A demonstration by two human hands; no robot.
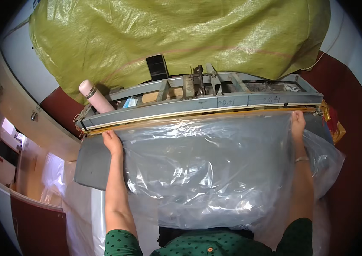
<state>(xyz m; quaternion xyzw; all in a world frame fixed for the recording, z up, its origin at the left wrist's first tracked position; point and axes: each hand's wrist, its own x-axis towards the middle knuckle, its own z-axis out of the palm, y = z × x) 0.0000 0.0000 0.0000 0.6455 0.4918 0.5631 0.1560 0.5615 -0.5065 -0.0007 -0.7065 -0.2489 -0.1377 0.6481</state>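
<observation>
A wide clear plastic sheet (215,170), perhaps a large bag, is stretched across a grey work surface (92,164). Its far edge lies along an orange strip (215,114) under a long grey metal frame (181,104). My left hand (112,143) pinches the sheet's far left corner, fingers closed, close to the strip. At the far right corner, my right hand (298,123) grips the same edge with closed fingers. Between my hands the far edge is fairly straight, while the nearer part is wrinkled and hangs toward my body.
A pink bottle (98,97) leans in the frame's left end, and a black phone (157,67) stands behind it. A yellow-green woven cover (181,34) fills the back. More plastic film (80,209) hangs at the left, near an open doorway (23,158).
</observation>
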